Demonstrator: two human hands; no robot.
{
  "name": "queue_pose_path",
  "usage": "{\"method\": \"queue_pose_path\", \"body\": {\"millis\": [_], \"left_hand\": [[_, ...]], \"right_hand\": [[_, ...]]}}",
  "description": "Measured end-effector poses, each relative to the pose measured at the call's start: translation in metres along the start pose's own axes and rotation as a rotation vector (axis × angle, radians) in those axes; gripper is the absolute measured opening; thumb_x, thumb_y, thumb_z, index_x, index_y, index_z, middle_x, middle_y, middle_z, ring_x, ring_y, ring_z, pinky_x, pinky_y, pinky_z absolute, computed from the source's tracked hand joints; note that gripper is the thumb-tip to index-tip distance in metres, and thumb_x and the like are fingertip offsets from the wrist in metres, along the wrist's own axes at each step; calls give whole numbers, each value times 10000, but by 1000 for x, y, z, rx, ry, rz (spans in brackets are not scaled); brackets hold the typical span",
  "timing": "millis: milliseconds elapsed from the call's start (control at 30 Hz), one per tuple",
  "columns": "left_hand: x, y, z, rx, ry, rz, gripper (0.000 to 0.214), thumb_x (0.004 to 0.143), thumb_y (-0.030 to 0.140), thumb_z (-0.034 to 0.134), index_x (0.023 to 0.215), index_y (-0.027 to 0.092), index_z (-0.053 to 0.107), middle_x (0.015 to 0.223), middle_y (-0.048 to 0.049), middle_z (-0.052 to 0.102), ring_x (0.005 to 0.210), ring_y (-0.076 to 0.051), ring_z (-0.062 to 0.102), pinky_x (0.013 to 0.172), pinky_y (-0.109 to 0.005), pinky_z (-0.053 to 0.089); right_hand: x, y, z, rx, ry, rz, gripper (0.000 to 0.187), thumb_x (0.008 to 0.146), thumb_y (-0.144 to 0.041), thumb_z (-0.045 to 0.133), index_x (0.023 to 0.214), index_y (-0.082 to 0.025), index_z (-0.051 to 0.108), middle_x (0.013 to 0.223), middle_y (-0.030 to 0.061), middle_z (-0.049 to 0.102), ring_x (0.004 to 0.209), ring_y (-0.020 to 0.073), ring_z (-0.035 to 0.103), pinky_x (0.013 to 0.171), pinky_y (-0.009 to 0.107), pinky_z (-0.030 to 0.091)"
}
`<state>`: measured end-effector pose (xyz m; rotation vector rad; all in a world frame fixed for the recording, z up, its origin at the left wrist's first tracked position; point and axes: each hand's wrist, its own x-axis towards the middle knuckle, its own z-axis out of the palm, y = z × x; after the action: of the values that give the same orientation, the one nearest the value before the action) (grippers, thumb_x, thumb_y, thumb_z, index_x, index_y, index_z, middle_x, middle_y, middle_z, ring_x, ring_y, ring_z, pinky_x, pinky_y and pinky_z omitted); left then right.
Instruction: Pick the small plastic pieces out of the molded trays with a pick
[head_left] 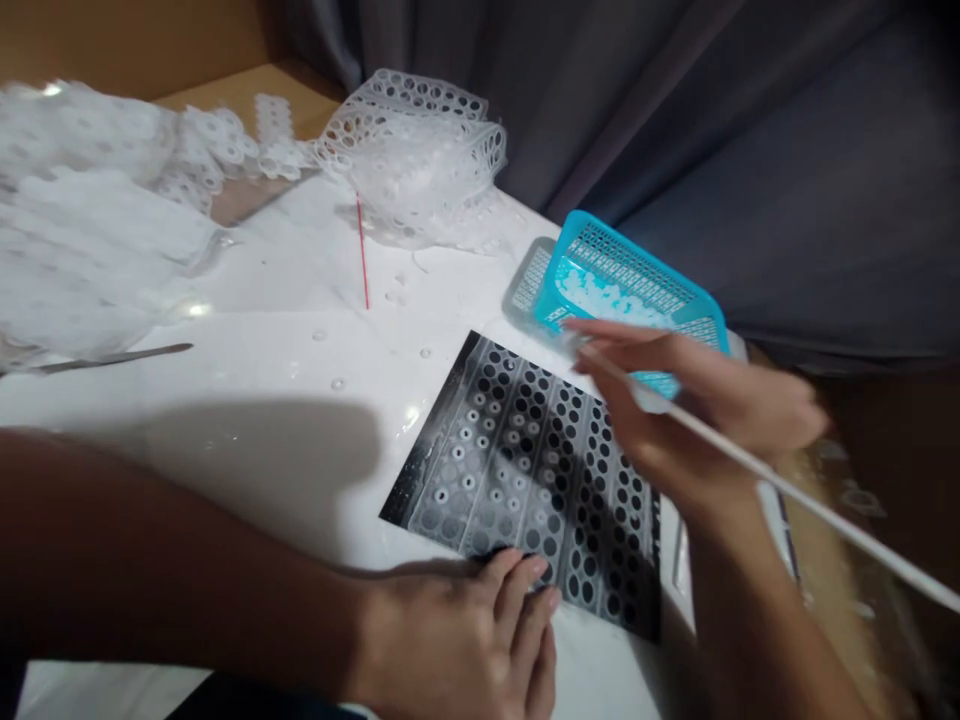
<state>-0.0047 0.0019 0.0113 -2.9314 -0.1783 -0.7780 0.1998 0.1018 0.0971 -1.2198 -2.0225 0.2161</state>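
Note:
On the white table lies a black sheet (517, 480) under clear plastic strips with rows of round holes. Small white rings (463, 434) sit in several holes on its left half. My left hand (480, 630) rests with extended fingers on the sheet's near edge and holds nothing. Above the sheet's far right corner, my right hand (697, 400) is closed on a long thin white rod or cord (787, 485), which runs off past the right edge. The fingertips are blurred, close to the near side of a blue basket (645, 250) holding small white pieces.
A pile of clear perforated strips (420, 160) stands at the back. More white perforated material (82, 230) is heaped at the left, beside a thin metal tool (112, 358). A thin red stick (363, 250) and a few loose rings (337, 384) lie on the table. Dark curtain (750, 150) hangs behind.

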Motion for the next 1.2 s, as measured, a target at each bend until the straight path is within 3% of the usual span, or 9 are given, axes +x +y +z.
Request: {"method": "queue_pose_path", "body": {"millis": [100, 133, 267, 367, 533, 667, 833, 967, 1200], "left_hand": [[0, -3, -1, 28, 45, 101, 309, 983, 312, 613, 1196, 158, 777, 1224, -133, 806, 1156, -342, 769, 950, -476, 633], [0, -4, -1, 31, 56, 128, 318, 994, 308, 594, 1204, 153, 776, 1223, -134, 805, 1148, -344, 772, 932, -474, 636], [3, -10, -1, 34, 73, 199, 324, 1009, 266, 562, 1226, 133, 763, 1239, -144, 795, 1141, -325, 772, 920, -458, 633], [5, -12, 3, 77, 76, 198, 303, 1001, 251, 607, 1237, 138, 760, 1254, -119, 795, 1159, -300, 766, 957, -422, 617], [8, -8, 11, 137, 71, 111, 336, 1028, 277, 598, 1269, 95, 746, 1279, -145, 783, 1151, -301, 763, 1023, -440, 558], [9, -4, 5, 127, -36, 83, 475, 1075, 372, 530, 1369, 34, 687, 1316, -197, 756, 1223, -329, 729, 1083, -473, 498], [9, -3, 0, 85, -99, 87, 513, 1059, 393, 544, 1389, 18, 664, 1349, -214, 735, 1258, -344, 708, 1095, -480, 483], [8, -3, 2, 22, -135, 85, 593, 1069, 438, 483, 1426, -15, 618, 1412, -258, 686, 1308, -383, 676, 1139, -507, 459], [8, -5, 2, 3, -136, 102, 588, 1064, 436, 492, 1418, -15, 620, 1423, -270, 674, 1318, -397, 671, 1133, -509, 469]], "right_hand": [[5, 34, -29, -125, 422, 108, 113, 957, -273, 784, 874, -245, 712, 995, 62, 815, 1046, 307, 796, 881, 460, 654], [7, 49, -38, -149, 465, 149, 105, 955, -284, 784, 889, -249, 711, 1050, 75, 820, 1025, 304, 795, 866, 461, 651], [7, 96, -70, -372, 180, 296, 125, 884, -280, 830, 833, -227, 728, 1076, 97, 835, 996, 297, 776, 985, 512, 579], [-11, 88, -79, -301, 194, 315, 134, 916, -312, 807, 853, -217, 738, 1156, 101, 826, 1040, 291, 780, 995, 498, 572], [-81, 45, -47, 100, 70, 359, 129, 974, -325, 771, 891, -230, 744, 1135, 94, 821, 1044, 271, 784, 943, 442, 592], [-120, 42, -20, 203, -66, 368, 89, 990, -278, 753, 907, -246, 749, 1125, 77, 817, 1017, 255, 777, 925, 425, 586], [-121, 43, -8, 284, -109, 344, 116, 993, -253, 755, 879, -241, 736, 1094, 72, 811, 999, 243, 764, 926, 425, 575], [-121, 39, -4, 257, -168, 259, 107, 1008, -211, 728, 906, -243, 734, 1127, 75, 800, 1025, 244, 739, 955, 444, 549], [-124, 39, -3, 204, -190, 235, 110, 1026, -190, 702, 942, -252, 738, 1221, 64, 788, 1062, 242, 722, 951, 442, 548]]}}
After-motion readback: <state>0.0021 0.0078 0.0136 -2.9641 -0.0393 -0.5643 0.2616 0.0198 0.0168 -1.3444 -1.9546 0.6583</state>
